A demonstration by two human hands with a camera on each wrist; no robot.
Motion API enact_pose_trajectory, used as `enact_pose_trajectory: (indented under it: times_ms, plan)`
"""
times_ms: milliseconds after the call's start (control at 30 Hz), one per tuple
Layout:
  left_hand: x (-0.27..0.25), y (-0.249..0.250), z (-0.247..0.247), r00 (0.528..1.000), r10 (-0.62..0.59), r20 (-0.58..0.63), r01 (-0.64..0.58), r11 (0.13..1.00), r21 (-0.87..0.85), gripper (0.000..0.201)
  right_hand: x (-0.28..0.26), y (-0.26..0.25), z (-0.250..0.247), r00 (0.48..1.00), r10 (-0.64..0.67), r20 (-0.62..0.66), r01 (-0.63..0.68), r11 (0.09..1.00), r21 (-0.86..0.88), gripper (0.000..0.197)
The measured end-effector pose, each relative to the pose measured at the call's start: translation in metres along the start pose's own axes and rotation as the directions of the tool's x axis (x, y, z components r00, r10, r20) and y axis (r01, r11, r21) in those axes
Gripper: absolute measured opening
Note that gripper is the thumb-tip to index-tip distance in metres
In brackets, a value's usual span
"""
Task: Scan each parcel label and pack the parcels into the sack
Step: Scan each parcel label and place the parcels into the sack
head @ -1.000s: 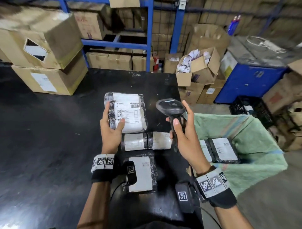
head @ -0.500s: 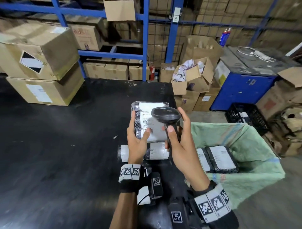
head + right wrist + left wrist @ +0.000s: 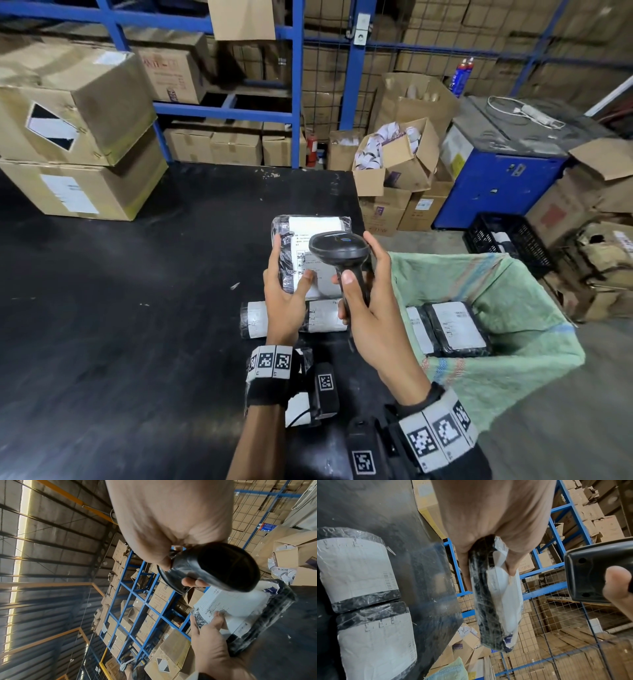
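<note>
My left hand (image 3: 286,294) grips a black-wrapped parcel (image 3: 313,226) with a white label, lifted above the black table (image 3: 120,308); thumb on the label, fingers behind. The same parcel (image 3: 494,601) shows edge-on in the left wrist view and face-on (image 3: 240,609) in the right wrist view. My right hand (image 3: 366,294) grips a black barcode scanner (image 3: 339,248) by its handle, its head held over the parcel's label. Two labelled parcels (image 3: 322,317) lie on the table below my hands, also seen as parcels (image 3: 359,572) in the left wrist view. A green sack (image 3: 534,342) stands open at the right, holding two parcels (image 3: 452,325).
Another parcel (image 3: 298,407) lies near my left wrist. Stacked cardboard boxes (image 3: 68,137) sit at the table's far left. Blue racking (image 3: 294,85) with boxes stands behind. Open cartons (image 3: 394,164), a blue machine (image 3: 496,178) and a black crate (image 3: 507,240) crowd the floor at right.
My left hand carried the parcel rightward and up, toward the scanner. The scanner head now sits over the label. The head view shifted closer.
</note>
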State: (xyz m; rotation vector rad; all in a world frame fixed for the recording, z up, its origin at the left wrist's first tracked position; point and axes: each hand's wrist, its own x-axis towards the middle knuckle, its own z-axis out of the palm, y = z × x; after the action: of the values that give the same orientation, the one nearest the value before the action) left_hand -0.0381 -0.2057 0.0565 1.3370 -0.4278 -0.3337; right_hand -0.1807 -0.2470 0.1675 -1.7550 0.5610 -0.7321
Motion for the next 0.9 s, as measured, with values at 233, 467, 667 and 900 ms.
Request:
enact_pose_trajectory:
  times_ms: [233, 467, 667, 900]
  plan:
    - [-0.002, -0.003, -0.004, 1.0, 0.02, -0.005, -0.02, 1.0, -0.022, 0.082, -0.002, 0.002, 0.002, 1.0, -0.014, -0.008, 0.014, 1.0, -0.013, 0.053]
    - [0.0, -0.01, -0.013, 1.0, 0.015, -0.014, -0.015, 1.0, 0.022, 0.083, -0.001, 0.005, 0.002, 1.0, 0.005, -0.028, -0.006, 0.999, -0.034, 0.054]
    - [0.001, -0.022, -0.027, 0.999, 0.032, -0.019, -0.031, 0.999, 0.019, 0.082, 0.001, 0.025, -0.004, 0.999, 0.014, -0.048, -0.017, 0.998, -0.067, 0.054]
    - [-0.004, -0.036, -0.055, 0.996, -0.033, -0.087, 0.039, 0.997, 0.072, 0.083, -0.015, 0.101, -0.012, 0.985, 0.16, -0.06, -0.165, 0.982, -0.088, 0.055]
